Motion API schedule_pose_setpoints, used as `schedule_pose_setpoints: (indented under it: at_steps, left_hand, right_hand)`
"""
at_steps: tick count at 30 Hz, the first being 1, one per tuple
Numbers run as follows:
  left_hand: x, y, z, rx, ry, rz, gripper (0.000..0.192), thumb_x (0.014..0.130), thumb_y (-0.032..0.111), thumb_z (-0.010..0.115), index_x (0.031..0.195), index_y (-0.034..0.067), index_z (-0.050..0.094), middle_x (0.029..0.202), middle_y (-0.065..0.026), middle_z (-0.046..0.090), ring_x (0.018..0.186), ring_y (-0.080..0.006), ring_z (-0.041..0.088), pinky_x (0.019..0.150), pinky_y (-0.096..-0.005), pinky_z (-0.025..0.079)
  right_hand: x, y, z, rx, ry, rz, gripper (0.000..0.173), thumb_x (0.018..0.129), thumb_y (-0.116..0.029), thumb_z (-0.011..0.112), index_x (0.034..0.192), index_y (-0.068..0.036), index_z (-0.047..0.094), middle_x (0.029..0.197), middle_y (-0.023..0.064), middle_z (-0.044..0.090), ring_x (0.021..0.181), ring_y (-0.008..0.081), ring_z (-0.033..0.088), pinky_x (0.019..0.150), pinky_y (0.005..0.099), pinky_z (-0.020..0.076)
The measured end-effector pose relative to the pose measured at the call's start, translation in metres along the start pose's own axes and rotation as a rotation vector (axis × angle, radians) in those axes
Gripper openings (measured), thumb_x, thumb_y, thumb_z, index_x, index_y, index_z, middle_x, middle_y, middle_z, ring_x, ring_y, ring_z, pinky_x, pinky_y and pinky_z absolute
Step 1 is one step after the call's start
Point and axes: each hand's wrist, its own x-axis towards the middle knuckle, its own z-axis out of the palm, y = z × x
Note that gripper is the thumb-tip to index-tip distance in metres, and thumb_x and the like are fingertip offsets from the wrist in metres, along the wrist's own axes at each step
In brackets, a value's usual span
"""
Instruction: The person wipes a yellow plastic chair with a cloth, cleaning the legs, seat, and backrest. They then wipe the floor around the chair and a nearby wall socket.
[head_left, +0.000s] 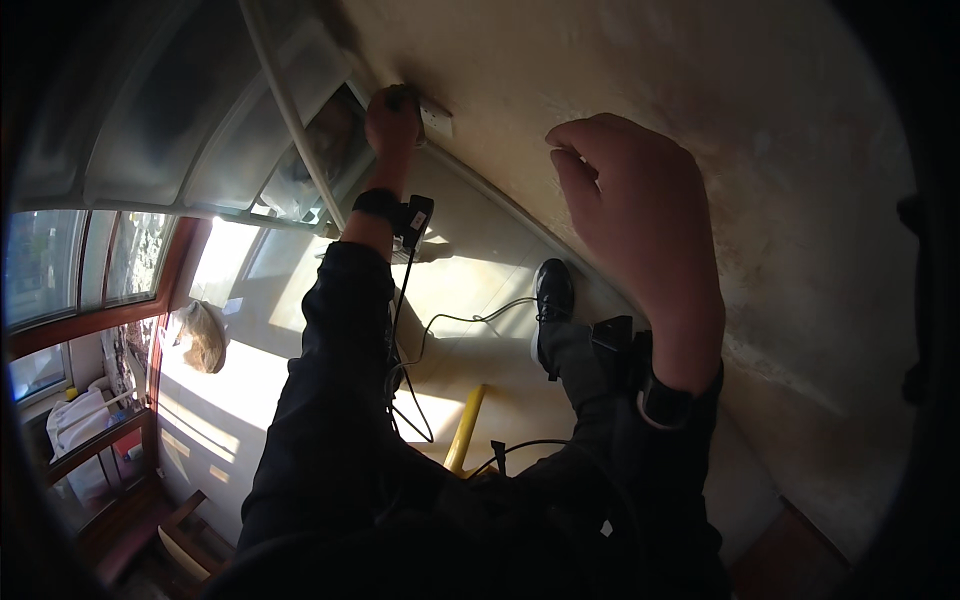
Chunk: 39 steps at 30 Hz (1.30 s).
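Observation:
My left hand (393, 124) reaches down to the white wall socket (436, 118) low on the wall. Its fingers curl around a dark thing (406, 94) beside the socket; what this is, and how firmly it is held, is hidden. My right hand (637, 187) is raised in front of the stained wall (787, 187), fingers bent and thumb a little apart from the fingertips. Nothing shows between them. A black device (417, 220) is strapped to my left wrist, with a black cable (406, 300) running down from it. A dark band (664, 403) circles my right wrist.
Translucent panels (142, 142) and a white pole (292, 120) stand on the left. A yellow tube (466, 427) lies between my legs, near a loose cable (480, 319) and my black shoe (556, 289). A filled plastic bag (201, 341) sits by the wood-framed window (169, 300).

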Motion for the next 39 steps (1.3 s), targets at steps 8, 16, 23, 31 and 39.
schedule_pose_setpoints:
  at_steps: [8,16,23,31,39]
  left_hand:
    - [0.026,0.006,-0.013,0.273,-0.179,-0.078,0.038,0.093,0.046,0.064,0.114,0.019,0.079,0.113,-0.0142,0.077,0.107,-0.0399,0.073,0.092,-0.0513,0.058]
    - [0.017,0.008,-0.017,-0.026,-0.198,-0.223,0.048,0.079,0.041,0.078,0.116,0.011,0.080,0.109,-0.0171,0.079,0.104,-0.0354,0.076,0.093,-0.0448,0.058]
    - [0.016,0.007,0.003,-0.191,-0.098,-0.397,0.045,0.078,0.036,0.078,0.111,0.007,0.080,0.103,-0.0207,0.079,0.099,-0.0363,0.077,0.090,-0.0449,0.059]
    - [0.020,-0.022,0.011,0.101,-0.289,-0.080,0.034,0.081,0.028,0.079,0.107,0.007,0.080,0.099,-0.0160,0.079,0.093,-0.0300,0.077,0.080,-0.0431,0.059]
    - [-0.006,0.010,0.006,-0.048,0.014,-0.175,0.033,0.083,0.032,0.073,0.103,0.007,0.079,0.094,-0.0181,0.078,0.092,-0.0389,0.077,0.083,-0.0481,0.059]
  right_hand:
    - [-0.002,-0.006,0.005,0.026,-0.062,0.034,0.012,0.096,-0.011,0.069,0.103,-0.005,0.077,0.098,0.0109,0.077,0.081,0.0273,0.075,0.073,0.0361,0.0586]
    - [0.000,-0.020,0.010,0.004,-0.134,0.009,0.012,0.096,-0.009,0.071,0.105,-0.003,0.075,0.100,0.0109,0.077,0.081,0.0281,0.075,0.072,0.0351,0.0575]
    - [0.001,-0.024,0.015,-0.012,-0.176,-0.019,0.011,0.096,-0.009,0.071,0.104,-0.003,0.075,0.099,0.0109,0.076,0.083,0.0287,0.075,0.073,0.0358,0.0576]
    - [0.001,-0.030,0.019,0.027,-0.173,-0.045,0.011,0.095,-0.008,0.072,0.104,-0.003,0.075,0.100,0.0104,0.076,0.082,0.0294,0.074,0.072,0.0358,0.0575]
    - [0.000,-0.024,0.018,-0.008,-0.180,-0.067,0.011,0.094,-0.008,0.073,0.104,-0.003,0.075,0.100,0.0100,0.076,0.081,0.0290,0.074,0.072,0.0358,0.0573]
